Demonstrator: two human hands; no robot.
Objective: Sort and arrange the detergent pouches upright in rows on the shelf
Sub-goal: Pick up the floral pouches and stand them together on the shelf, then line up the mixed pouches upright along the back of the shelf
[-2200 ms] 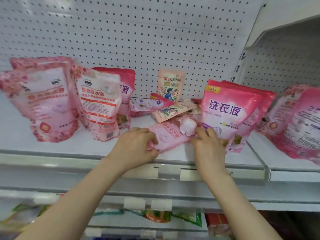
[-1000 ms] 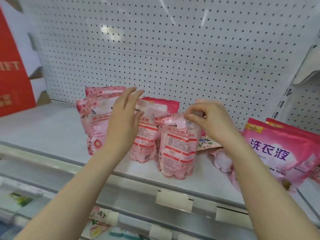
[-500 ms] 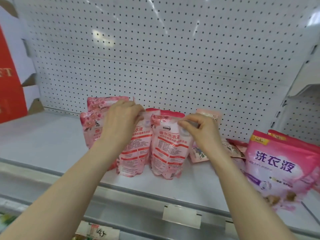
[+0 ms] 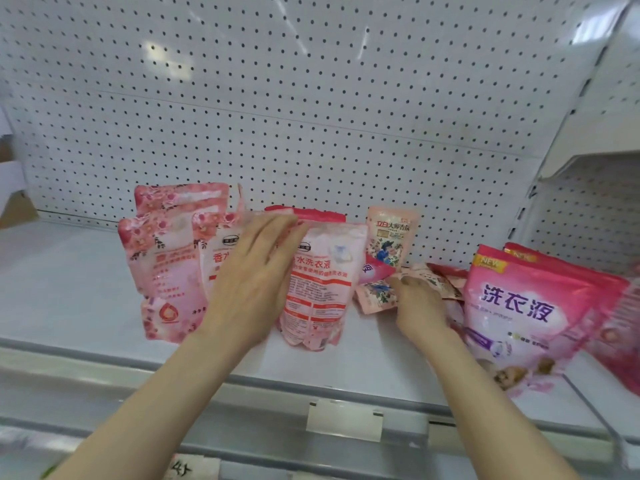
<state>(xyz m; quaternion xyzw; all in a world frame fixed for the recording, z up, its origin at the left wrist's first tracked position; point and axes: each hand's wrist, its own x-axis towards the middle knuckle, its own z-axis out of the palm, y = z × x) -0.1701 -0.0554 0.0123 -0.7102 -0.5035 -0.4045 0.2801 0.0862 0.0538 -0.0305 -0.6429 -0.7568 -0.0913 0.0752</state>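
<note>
On the shelf (image 4: 346, 372), left of centre: a row (image 4: 325, 282) of pale pink pouches, stood upright, touching side by side. Left hand (image 4: 256, 271) is laid against the row's front, fingers straight and close together, nothing gripped. Right of the row, a pile (image 4: 377, 294) of smaller pouches is seen lying flat, long axes running roughly left to right, between the row and a big pouch (image 4: 519, 313) stood at the right. One small pouch (image 4: 391, 237) is propped upright against the pegboard (image 4: 311, 116) behind the pile. Right hand (image 4: 420, 306) is set on the pile, knuckles up; fingertips are hidden among the packets, so whether anything is clamped cannot be told. Judged: the pile is the next work. It lies directly under and just ahead of the right hand, well apart from the left, so the right is the nearer; each packet would need tipping up onto its base.
</note>
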